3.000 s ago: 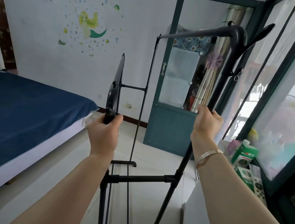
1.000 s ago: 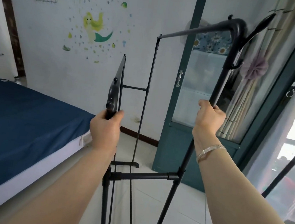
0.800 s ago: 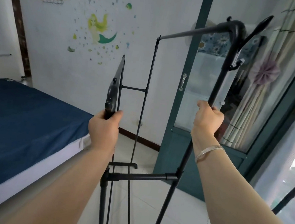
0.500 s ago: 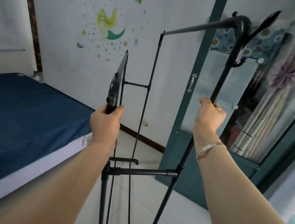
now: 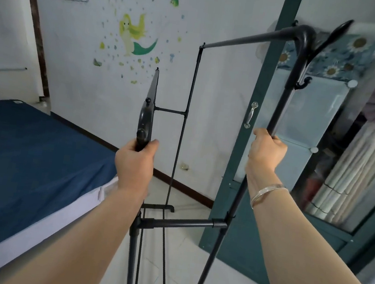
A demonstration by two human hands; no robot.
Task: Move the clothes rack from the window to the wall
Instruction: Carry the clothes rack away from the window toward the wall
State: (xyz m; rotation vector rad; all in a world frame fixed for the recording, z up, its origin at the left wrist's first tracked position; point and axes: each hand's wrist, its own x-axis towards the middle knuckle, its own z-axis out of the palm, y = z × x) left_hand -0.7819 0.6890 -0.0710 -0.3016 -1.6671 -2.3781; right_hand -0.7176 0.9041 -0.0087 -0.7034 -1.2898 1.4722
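The wall [image 5: 82, 88], white with a mermaid decal [image 5: 136, 36], fills the far side of the room and appears to be the destination. A bed [image 5: 28, 158] with a blue cover takes up the left part of the floor [image 5: 178, 276], its corner close to the rack's left side. A green door [image 5: 258, 150] with glass panels stands to the right, just behind the rack's right post. The rack [image 5: 177, 222], a black tubular frame, stands between bed and door on the tiled floor, near the wall but not yet against it; whether its feet are lifted or resting cannot be told. The grip is split across both near uprights, which would keep the tall, light frame from twisting or tipping while it is steered through the gap. The left hand [image 5: 135, 164] is closed around the left post just under its knobbed bracket, fingers wrapped tight. The right hand [image 5: 266, 150] is closed around the right post at about the same height, thumb side up; a bracelet [image 5: 267, 193] sits on that wrist. The task seems well advanced, with only the final approach to the wall remaining. The bed corner and door are the likely snag points.
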